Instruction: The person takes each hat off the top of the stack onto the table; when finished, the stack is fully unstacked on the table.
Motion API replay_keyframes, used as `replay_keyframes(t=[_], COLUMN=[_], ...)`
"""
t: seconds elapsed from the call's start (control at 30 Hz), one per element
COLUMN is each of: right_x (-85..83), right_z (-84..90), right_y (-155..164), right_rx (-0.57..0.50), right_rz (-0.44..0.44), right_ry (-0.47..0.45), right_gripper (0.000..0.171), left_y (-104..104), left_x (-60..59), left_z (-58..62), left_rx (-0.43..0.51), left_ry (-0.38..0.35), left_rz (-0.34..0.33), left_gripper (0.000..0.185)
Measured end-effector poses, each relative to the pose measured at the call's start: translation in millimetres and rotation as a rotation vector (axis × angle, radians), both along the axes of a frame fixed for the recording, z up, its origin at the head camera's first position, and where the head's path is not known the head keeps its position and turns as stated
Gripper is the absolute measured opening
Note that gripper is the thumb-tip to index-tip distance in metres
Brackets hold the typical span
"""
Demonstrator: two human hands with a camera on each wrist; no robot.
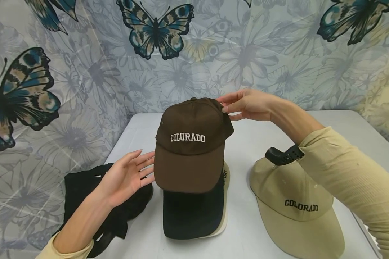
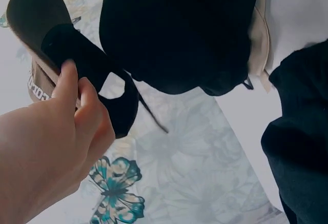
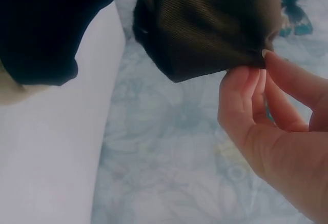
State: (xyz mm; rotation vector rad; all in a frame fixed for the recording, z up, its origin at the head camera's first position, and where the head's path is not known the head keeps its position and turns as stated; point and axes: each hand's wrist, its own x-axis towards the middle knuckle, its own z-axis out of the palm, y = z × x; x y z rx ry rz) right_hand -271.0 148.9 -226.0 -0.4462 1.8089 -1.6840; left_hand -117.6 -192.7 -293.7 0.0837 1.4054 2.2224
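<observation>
Caps counted: one brown cap (image 1: 190, 144) on top of a stack over one black cap (image 1: 191, 212) and one cream cap (image 1: 226, 201) beneath, plus one tan cap (image 1: 295, 201) apart on the white table (image 1: 246, 223); one black bag (image 1: 84, 187) lies at left. Brown cap's long axis runs crown-to-brim, brim toward the person, "COLORADO" facing the camera. Right hand (image 1: 249, 105) pinches its rear edge; left hand (image 1: 126, 176) is spread flat, fingertips at the brim's side.
</observation>
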Motion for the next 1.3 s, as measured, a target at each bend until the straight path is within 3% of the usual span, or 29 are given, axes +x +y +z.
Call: replay_keyframes(t=[0.2,0.5,0.77,1.03,1.3], right_x=[-3.3,-13.0,-22.7,-31.7,-37.7], right_z=[6.0,9.6,8.4,9.4,6.0], right_y=[-5.7,-14.6,-25.5,-34.5,-41.5], right_rx=[-0.001,0.020,0.033,0.058,0.090], right_rz=[-0.017,-0.023,-0.035,-0.049,-0.011], right_ry=[0.009,0.005,0.004,-0.031,-0.014], right_gripper=[0.026,0.036,0.034,0.031,0.038], left_y=[-1.4,-8.1,-14.9,-29.2,-40.1], left_x=[-9.6,-19.4,-24.3,-34.6,-43.1], left_z=[2.8,0.6,-0.2,-1.1,0.7], left_rx=[-0.032,-0.013,-0.015,0.042,0.024], left_ry=[-0.018,-0.028,-0.062,-0.076,-0.074], left_rz=[0.004,0.035,0.036,0.060,0.078], left_gripper=[0.061,0.064,0.065,0.065,0.063])
